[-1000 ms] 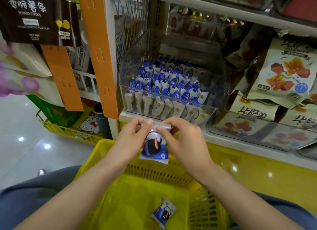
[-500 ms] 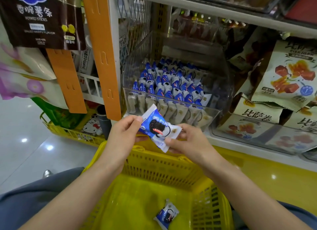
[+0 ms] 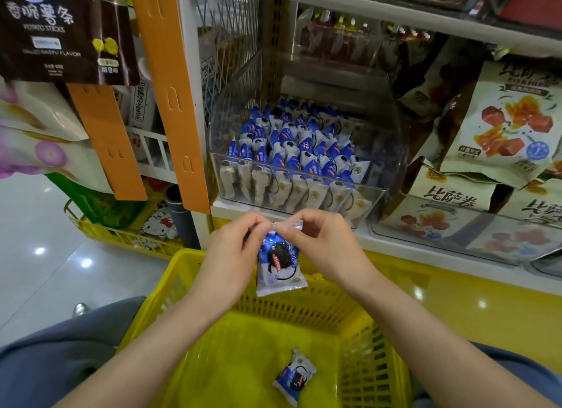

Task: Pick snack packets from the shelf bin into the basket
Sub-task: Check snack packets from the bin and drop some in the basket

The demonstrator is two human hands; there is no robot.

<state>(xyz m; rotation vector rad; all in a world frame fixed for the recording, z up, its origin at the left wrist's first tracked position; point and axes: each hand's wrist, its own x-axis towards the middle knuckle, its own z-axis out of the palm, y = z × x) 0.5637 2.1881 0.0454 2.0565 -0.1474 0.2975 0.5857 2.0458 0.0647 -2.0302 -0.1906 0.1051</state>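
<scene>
A blue-and-white snack packet (image 3: 279, 267) with a dark cookie picture hangs upright above the far rim of the yellow basket (image 3: 188, 273). My left hand (image 3: 234, 255) and my right hand (image 3: 322, 243) both pinch its top seal, one at each side. One more packet of the same kind (image 3: 294, 375) lies flat on the basket floor. Behind my hands, on the shelf, a clear plastic bin (image 3: 304, 191) holds several rows of the same blue packets (image 3: 292, 146) standing on end.
Large beige snack bags (image 3: 501, 127) fill a clear bin to the right. An orange shelf post (image 3: 170, 97) stands left of the bin. Dark potato-stick bags (image 3: 64, 33) hang at upper left. A second yellow basket (image 3: 121, 234) sits on the shiny floor at left.
The packet was tilted flat between my hands half a second ago; now it hangs upright again from its top seal, held lower, over the basket's far rim.
</scene>
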